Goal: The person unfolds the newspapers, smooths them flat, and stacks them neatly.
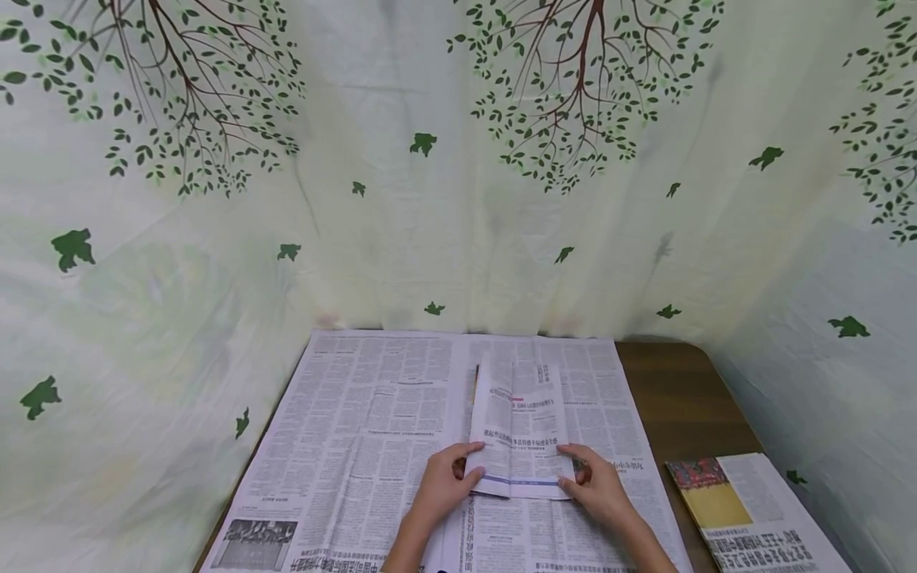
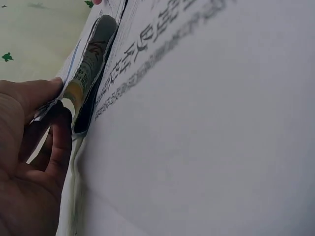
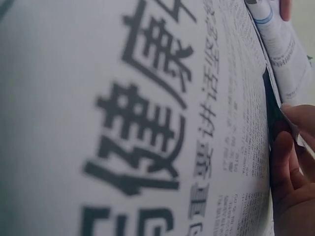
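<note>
A folded newspaper (image 1: 526,422) with a blue line along its near edge lies over a larger spread newspaper (image 1: 387,461). My left hand (image 1: 440,481) pinches its left edge near the front corner, thumb on top and fingers curled beneath. At the opposite edge, my right hand (image 1: 600,487) grips the sheet in the same way. In the left wrist view, the layers of the folded paper (image 2: 96,56) gape at the near end, showing coloured print inside. The right wrist view has the right thumb and fingers (image 3: 283,152) pinching the paper's side, slightly raised from the spread sheet.
Another folded newspaper (image 1: 781,509) with a red and yellow picture lies at the right edge of the brown table (image 1: 680,398). A pale curtain (image 1: 466,215) printed with trees and green birds hangs behind and at both sides.
</note>
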`<state>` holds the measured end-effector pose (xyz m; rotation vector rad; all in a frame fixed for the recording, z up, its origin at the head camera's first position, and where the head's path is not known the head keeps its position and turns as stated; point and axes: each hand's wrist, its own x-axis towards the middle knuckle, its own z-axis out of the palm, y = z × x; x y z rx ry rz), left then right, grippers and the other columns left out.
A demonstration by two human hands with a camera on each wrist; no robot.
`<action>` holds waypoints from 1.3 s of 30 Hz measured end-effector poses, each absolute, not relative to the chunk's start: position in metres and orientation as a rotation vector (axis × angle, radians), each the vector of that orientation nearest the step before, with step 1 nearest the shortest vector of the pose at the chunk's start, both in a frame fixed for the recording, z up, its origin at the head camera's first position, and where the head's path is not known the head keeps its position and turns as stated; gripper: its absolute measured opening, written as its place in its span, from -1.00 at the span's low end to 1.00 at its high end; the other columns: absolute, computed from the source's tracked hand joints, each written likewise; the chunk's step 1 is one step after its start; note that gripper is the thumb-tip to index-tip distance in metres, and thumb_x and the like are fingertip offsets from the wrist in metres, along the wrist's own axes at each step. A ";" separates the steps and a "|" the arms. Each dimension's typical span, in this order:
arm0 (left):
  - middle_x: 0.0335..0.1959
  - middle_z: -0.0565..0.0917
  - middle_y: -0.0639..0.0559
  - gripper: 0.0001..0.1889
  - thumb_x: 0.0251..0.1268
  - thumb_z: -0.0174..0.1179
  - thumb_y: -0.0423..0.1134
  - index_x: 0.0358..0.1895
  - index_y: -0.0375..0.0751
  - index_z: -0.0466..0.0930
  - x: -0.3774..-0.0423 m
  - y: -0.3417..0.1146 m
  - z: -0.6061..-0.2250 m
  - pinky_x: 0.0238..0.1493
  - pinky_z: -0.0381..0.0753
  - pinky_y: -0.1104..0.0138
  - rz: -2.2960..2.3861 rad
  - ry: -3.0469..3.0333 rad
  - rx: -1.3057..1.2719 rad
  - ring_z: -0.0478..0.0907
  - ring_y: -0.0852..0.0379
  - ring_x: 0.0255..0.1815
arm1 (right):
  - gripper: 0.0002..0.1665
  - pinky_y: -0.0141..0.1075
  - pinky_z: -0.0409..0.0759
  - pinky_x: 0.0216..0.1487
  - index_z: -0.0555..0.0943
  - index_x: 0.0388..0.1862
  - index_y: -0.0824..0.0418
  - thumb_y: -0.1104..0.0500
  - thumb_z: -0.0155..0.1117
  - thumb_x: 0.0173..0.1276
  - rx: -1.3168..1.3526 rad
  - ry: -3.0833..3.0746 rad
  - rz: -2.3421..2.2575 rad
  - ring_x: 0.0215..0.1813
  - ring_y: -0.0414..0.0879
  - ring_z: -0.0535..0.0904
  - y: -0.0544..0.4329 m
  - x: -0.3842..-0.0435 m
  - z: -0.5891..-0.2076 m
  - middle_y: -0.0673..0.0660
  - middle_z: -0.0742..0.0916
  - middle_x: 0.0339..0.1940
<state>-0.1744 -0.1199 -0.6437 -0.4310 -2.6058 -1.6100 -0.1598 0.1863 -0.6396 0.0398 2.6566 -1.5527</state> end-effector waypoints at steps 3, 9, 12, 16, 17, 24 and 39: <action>-0.47 0.59 0.10 -0.56 0.19 0.48 -0.32 0.17 -0.07 0.73 -0.174 -0.123 -0.643 -0.54 0.51 0.49 -1.660 -2.592 -0.369 0.41 0.41 -0.60 | -0.23 -0.42 0.35 -0.61 0.58 0.37 0.06 0.35 0.56 0.16 0.030 2.671 -1.527 -0.63 -0.25 0.32 0.187 -0.159 -0.638 0.01 0.52 -0.53; -0.49 0.50 0.14 -0.56 0.19 0.48 -0.32 0.17 0.00 0.73 -0.174 -0.133 -0.642 -0.54 0.41 0.52 -1.651 -2.630 -0.263 0.34 0.38 -0.60 | -0.22 -0.44 0.33 -0.62 0.57 0.39 0.07 0.36 0.56 0.16 0.059 2.648 -1.553 -0.66 -0.27 0.29 0.191 -0.158 -0.637 0.02 0.52 -0.60; -0.45 0.55 0.06 -0.53 0.19 0.47 -0.33 0.20 -0.01 0.70 -0.174 -0.139 -0.642 -0.50 0.47 0.50 -1.649 -2.626 -0.246 0.39 0.34 -0.55 | -0.22 -0.44 0.34 -0.61 0.57 0.38 0.09 0.37 0.56 0.16 0.051 2.654 -1.557 -0.66 -0.27 0.31 0.194 -0.157 -0.636 0.03 0.53 -0.61; -0.23 0.71 -0.06 -0.51 0.19 0.46 -0.36 0.22 -0.07 0.69 -0.173 -0.146 -0.643 -0.40 0.61 0.47 -1.651 -2.612 -0.223 0.54 0.32 -0.45 | -0.22 -0.43 0.35 -0.62 0.57 0.38 0.10 0.37 0.56 0.15 0.049 2.675 -1.560 -0.65 -0.26 0.33 0.195 -0.156 -0.635 0.02 0.53 -0.60; -0.16 0.74 -0.07 -0.51 0.19 0.46 -0.37 0.22 -0.07 0.69 -0.173 -0.148 -0.644 -0.36 0.64 0.46 -1.644 -2.612 -0.212 0.57 0.32 -0.42 | -0.22 -0.43 0.35 -0.61 0.58 0.37 0.09 0.37 0.56 0.14 0.054 2.679 -1.560 -0.65 -0.26 0.32 0.196 -0.156 -0.636 0.02 0.53 -0.60; 0.09 0.76 -0.09 -0.56 0.20 0.47 -0.33 0.18 -0.06 0.72 -0.171 -0.159 -0.645 -0.24 0.70 0.44 -1.594 -2.590 -0.152 0.68 0.31 -0.28 | -0.22 -0.44 0.35 -0.60 0.58 0.37 0.10 0.39 0.55 0.14 0.072 2.669 -1.577 -0.63 -0.26 0.32 0.201 -0.155 -0.636 0.03 0.51 -0.57; -0.11 0.78 -0.06 -0.57 0.15 0.48 -0.38 0.14 -0.08 0.74 -0.167 -0.178 -0.646 -0.29 0.68 0.44 -1.486 -2.601 -0.036 0.64 0.29 -0.34 | -0.22 -0.43 0.38 -0.55 0.58 0.37 0.09 0.40 0.55 0.13 0.073 2.694 -1.551 -0.59 -0.24 0.36 0.211 -0.156 -0.641 0.03 0.53 -0.56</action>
